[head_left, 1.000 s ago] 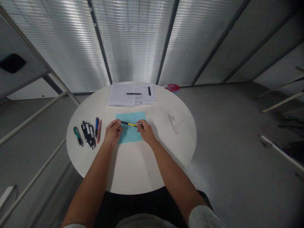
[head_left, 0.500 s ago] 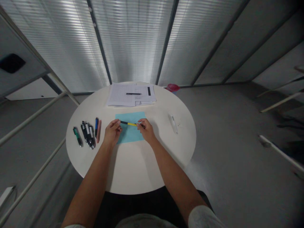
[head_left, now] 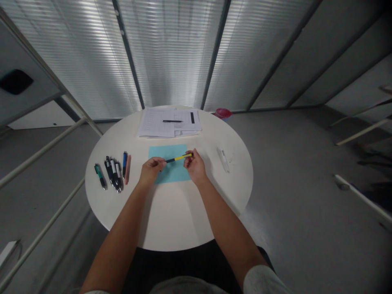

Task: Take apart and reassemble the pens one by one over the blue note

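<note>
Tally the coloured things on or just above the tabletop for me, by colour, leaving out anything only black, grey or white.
Yellow: 1 (yellow-and-black pen, between the left hand and right hand)
Green: 1 (green pen)
Dark blue: 1 (blue pen)
Pink: 1 (pink stick)
Light blue: 1 (light blue sheet)
Total: 5

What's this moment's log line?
left hand: slim yellow-and-black pen, one end | right hand: opposite end | beneath: light-blue paper sheet

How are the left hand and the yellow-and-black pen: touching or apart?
Touching. The head view shows the left hand gripping the dark end of the yellow-and-black pen.
</note>
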`<state>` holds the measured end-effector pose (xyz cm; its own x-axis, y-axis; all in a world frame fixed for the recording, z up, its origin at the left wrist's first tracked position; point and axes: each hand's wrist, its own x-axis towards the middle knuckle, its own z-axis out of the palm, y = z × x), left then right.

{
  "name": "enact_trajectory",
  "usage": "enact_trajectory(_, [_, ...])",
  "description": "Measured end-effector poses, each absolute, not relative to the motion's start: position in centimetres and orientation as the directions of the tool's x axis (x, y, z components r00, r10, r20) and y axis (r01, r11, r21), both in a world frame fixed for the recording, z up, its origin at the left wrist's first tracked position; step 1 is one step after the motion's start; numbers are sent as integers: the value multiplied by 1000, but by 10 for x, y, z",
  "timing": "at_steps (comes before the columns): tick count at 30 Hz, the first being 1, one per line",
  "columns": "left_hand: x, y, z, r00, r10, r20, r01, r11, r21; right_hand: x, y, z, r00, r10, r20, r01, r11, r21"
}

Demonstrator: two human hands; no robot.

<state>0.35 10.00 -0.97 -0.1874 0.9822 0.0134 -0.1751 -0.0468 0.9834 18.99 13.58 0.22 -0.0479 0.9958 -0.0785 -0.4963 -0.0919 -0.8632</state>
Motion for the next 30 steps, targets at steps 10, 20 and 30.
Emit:
enact_trajectory(10, [10,94,-7,8,999,49,-49,-48,998,199,134,9,-177,981,-82,-478,-159,-864])
enact_trajectory(20, [-1,97,-5,-28,999,20,-284,-27,958,216,134,6,-170,984,-55,-659,-155,-736])
enact_trajectory(30, [-3,99,-5,-50,999,-6,-411,-15,911,200,130,19,-97,990,-98,-599,-137,-789])
